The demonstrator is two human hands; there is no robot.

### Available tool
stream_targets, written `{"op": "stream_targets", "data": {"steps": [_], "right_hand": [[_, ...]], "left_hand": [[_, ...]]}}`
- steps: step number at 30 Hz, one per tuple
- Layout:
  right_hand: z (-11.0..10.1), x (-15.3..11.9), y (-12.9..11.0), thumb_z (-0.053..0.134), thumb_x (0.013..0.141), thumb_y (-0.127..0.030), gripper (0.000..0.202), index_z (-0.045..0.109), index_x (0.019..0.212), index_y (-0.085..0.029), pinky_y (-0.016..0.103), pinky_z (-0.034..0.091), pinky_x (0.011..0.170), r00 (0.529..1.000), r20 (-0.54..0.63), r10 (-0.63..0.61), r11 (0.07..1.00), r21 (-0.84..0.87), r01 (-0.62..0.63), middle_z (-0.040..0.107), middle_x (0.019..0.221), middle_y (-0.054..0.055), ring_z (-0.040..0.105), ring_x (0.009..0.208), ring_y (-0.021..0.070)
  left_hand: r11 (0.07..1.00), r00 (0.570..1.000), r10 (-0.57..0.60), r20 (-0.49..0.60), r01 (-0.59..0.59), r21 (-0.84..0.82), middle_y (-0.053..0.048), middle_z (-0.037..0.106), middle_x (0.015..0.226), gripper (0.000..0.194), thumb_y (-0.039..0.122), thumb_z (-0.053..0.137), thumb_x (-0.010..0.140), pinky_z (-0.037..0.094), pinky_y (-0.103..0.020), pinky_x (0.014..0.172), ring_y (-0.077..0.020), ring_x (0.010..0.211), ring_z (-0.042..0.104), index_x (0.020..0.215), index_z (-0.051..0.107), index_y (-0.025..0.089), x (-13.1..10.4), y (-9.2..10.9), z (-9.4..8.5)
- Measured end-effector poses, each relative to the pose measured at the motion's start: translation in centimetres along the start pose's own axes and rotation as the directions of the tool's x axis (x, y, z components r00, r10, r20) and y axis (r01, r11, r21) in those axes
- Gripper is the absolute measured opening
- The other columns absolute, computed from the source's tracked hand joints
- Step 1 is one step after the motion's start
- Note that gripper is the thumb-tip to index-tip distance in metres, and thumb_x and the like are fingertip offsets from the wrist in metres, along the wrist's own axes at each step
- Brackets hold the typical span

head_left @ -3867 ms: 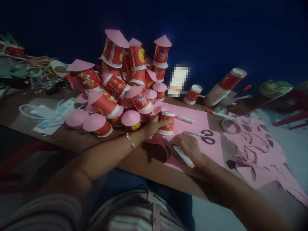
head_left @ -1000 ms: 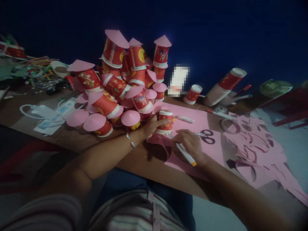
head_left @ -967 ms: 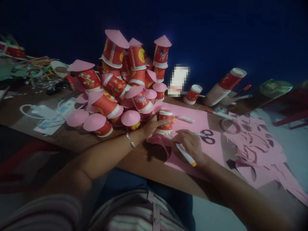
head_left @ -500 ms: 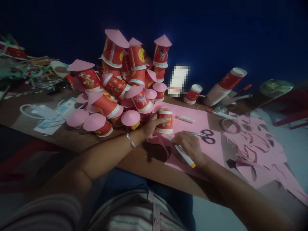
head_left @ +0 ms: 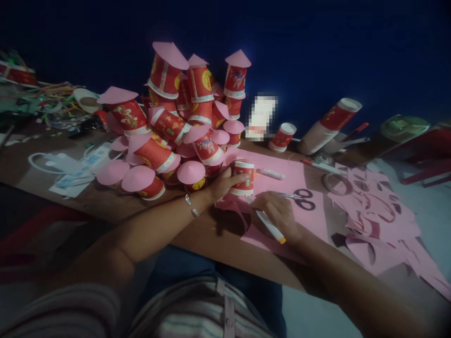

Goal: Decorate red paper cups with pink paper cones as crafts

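My left hand [head_left: 223, 184] is closed around a red paper cup [head_left: 244, 179] with a white rim and gold pattern, held over pink paper. Right beside the cup's lower edge, my right hand [head_left: 275, 210] is curled around a white marker-like pen [head_left: 270, 227] with an orange end. Its tip is hard to make out by the fingers. Scissors [head_left: 303, 199] with black handles lie on the pink sheet [head_left: 310, 225] just beyond that hand, their blades partly hidden by it. A white tube [head_left: 272, 173] rests on the same sheet behind the cup.
Red cups with pink cone tops [head_left: 165, 70] are piled at the back left. To the right stand a small cup [head_left: 282, 137] and a tall cup stack [head_left: 331, 124]. A tape roll [head_left: 337, 184] and pink scraps [head_left: 380, 211] lie right; a power strip [head_left: 82, 169] lies left.
The red cup has turned slightly in my left hand and shifted a little to the right. My right hand has barely moved.
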State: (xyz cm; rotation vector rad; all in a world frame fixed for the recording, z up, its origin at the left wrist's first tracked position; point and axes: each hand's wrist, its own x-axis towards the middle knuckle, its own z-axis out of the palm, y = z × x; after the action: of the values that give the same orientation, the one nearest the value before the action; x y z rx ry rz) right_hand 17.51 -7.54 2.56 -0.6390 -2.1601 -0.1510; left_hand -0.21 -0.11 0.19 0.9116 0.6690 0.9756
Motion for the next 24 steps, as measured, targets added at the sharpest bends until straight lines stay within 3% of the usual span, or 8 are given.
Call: {"op": "stream_targets", "data": {"steps": [6,24], "right_hand": [[-0.01,0.11,-0.04,0.063,0.086,-0.006,0.017,0.057,0.093,-0.020,0.030,0.054,0.066,1.000,-0.011,-0.003,1.000,0.001,0.003,0.066,0.071,0.001,0.064,0.066,0.0167],[0.11,0.01,0.11,0.065,0.088,-0.009,0.015,0.059,0.095,-0.020,0.030,0.052,0.064,1.000,0.005,-0.005,1.000,-0.011,0.005,0.067,0.073,0.002,0.064,0.067,0.0173]], "left_hand": [[1.000,1.000,-0.006,0.006,0.006,0.011,-0.001,0.066,0.089,0.046,0.034,0.085,0.070,0.052,-0.030,0.074,-0.0154,0.079,0.064,0.107,0.061,0.017,-0.04,0.06,0.11],[1.000,1.000,-0.005,0.001,0.005,0.001,-0.002,0.066,0.092,0.049,0.031,0.086,0.069,0.053,-0.032,0.078,-0.0158,0.083,0.065,0.107,0.058,0.016,0.02,0.02,0.14]]}}
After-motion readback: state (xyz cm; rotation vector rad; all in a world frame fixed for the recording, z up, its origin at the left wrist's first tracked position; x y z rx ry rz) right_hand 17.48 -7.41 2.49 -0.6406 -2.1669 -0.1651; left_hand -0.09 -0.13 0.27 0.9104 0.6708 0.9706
